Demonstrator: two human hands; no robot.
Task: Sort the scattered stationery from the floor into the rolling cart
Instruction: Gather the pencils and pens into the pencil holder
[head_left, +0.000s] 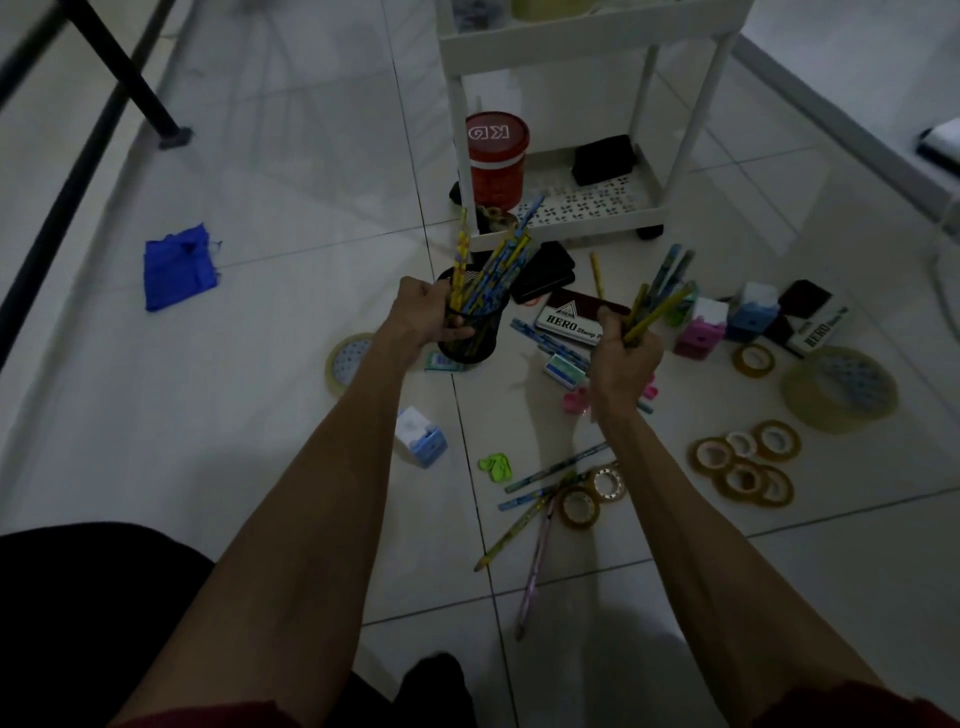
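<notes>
The left hand (423, 317) gripped the pencil cup (472, 340); the right hand (623, 356) clenched loose pencils (657, 306) beside it, cart (597, 224) beyond both. Risk: the crowded cup could deflect pencils, spilling them to the floor (260, 405).

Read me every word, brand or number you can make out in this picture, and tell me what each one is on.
"HERO Stamp P", cut off by the right hand: dark red tin on the floor.
"HERO", rest blurred: black-and-white box at right.
"KD", upside down: lid of the red tub.
Print on the eraser wrappers: too small to read.
</notes>
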